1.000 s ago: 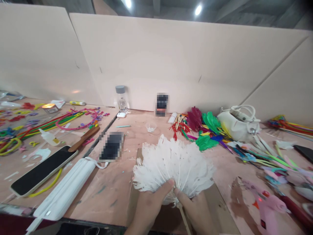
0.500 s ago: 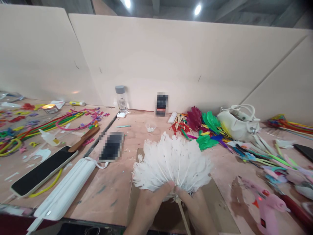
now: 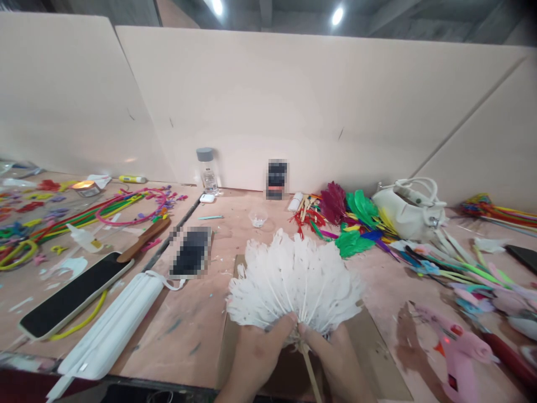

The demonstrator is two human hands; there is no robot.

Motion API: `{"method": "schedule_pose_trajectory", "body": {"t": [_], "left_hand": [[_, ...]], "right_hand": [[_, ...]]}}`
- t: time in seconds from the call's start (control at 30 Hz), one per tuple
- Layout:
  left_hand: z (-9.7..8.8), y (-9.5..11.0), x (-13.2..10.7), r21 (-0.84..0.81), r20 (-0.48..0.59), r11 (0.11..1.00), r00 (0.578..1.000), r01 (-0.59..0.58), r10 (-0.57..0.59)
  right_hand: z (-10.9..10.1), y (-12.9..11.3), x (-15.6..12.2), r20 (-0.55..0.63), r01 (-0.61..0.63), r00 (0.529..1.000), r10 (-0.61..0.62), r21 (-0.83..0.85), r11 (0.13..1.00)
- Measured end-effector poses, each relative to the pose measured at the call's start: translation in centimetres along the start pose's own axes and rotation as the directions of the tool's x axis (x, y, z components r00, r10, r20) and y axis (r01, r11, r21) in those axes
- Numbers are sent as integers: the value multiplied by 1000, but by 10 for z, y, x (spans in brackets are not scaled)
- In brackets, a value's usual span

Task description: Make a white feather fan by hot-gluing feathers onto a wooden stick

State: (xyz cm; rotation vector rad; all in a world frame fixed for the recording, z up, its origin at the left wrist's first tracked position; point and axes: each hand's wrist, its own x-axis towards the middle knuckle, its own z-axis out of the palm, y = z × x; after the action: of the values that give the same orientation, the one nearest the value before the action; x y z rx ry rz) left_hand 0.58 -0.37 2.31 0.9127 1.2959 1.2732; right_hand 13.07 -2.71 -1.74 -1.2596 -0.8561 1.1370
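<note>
White feather fan (image 3: 293,274), lower centre.
Left hand (image 3: 262,347) and right hand (image 3: 331,347): grip narrow, both pinching fan base above brown cardboard (image 3: 380,364).

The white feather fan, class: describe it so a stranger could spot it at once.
On the pinkish table, find the brown board at the near edge. Over it, the left hand and right hand hold the white feather fan where its feathers meet the stick. Unlike the coloured feathers lying farther back, its white ones spread in a single broad arc.
</note>
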Motion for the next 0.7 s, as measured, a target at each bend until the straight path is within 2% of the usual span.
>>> {"method": "schedule_pose_trajectory", "body": {"t": [0.27, 0.4, 0.7], "left_hand": [[2, 1, -1, 8, 39, 1000, 999, -14, 14], [2, 1, -1, -9, 39, 1000, 999, 3, -3], [1, 2, 2, -28, -16, 1000, 1000, 1, -1]], "right_hand": [[2, -2, 0, -33, 5, 999, -4, 46, 999], [0, -1, 2, 17, 12, 1000, -13, 41, 999], [-1, 9, 1, 37, 18, 999, -21, 94, 995]]}}
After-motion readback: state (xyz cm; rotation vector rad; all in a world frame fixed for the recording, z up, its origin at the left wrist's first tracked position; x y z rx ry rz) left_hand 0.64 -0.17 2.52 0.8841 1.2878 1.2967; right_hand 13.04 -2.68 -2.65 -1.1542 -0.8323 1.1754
